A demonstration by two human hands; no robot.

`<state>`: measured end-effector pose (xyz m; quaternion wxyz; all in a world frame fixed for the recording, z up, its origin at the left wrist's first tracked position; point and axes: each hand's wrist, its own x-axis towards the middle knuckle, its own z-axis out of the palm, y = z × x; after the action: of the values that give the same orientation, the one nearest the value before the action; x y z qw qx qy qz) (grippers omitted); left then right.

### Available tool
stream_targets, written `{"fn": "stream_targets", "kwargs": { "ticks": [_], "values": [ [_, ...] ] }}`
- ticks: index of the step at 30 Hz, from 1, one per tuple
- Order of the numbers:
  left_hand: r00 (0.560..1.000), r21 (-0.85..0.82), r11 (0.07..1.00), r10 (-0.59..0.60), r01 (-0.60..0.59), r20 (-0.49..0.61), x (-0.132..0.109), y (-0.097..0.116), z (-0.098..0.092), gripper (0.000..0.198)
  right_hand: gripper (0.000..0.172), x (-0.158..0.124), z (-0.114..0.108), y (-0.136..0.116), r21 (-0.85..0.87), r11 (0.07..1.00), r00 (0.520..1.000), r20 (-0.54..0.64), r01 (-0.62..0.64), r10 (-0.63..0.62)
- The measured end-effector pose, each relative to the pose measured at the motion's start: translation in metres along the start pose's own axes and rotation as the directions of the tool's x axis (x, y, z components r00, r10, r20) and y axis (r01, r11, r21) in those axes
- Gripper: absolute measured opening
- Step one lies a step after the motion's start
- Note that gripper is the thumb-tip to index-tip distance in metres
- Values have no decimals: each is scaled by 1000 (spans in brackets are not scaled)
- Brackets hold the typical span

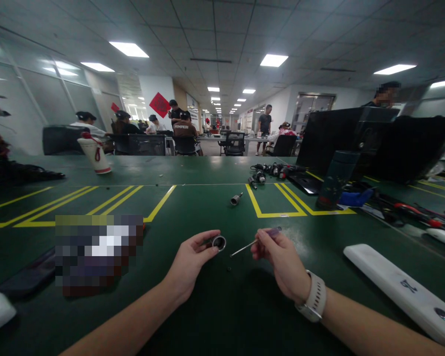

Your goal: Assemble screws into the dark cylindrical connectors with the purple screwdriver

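Note:
Between the thumb and fingers of my left hand (pixel 193 257) is a hollow metal cylinder (pixel 219 243), its round open end facing me. My right hand (pixel 278 257), with a light watch on the wrist, grips a screwdriver (pixel 244 248) by its purplish handle. The thin shaft points left and down, its tip a short gap from the cylinder. Something tiny may sit on that tip, too small to make out. Just below lies a small dark ring-like piece (pixel 229 269) on the green table (pixel 222 316). A similar metal part (pixel 236 199) lies farther out.
Dark metal parts (pixel 261 175) are heaped at the back right, near a dark bottle (pixel 337 180) and monitors (pixel 330 133). A long white case (pixel 396 291) lies right. A blurred-out object (pixel 100 254) lies left, a paper cup (pixel 95 154) behind it. People sit beyond.

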<state>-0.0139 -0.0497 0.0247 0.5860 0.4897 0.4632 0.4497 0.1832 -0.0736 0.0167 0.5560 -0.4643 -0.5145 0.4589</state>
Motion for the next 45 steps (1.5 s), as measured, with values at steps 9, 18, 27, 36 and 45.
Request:
{"fn": "stream_targets", "kwargs": {
  "ticks": [9, 18, 27, 36, 45],
  "values": [
    [999, 14, 999, 39, -39, 14, -6, -1, 5, 35, 14, -21, 5, -12, -191, 931, 939, 214, 311, -270],
    [997, 46, 996, 73, -72, -31, -8, -1, 9, 25, 18, -30, 6, -8, -417, 733, 838, 366, 537, -405],
    [994, 15, 999, 50, -49, -100, -10, 2, 15, 13, 24, -36, 7, -7, -461, 602, 755, 469, 652, -458],
    [994, -2, 999, 44, -45, -101, -12, 2, 18, 11, 21, -41, 10, -10, -469, 596, 756, 463, 652, -463],
    [995, -47, 999, 5, -10, -104, -7, -2, 12, 13, 15, -33, 6, -10, -374, 796, 879, 187, 476, -438]
  ]
}}
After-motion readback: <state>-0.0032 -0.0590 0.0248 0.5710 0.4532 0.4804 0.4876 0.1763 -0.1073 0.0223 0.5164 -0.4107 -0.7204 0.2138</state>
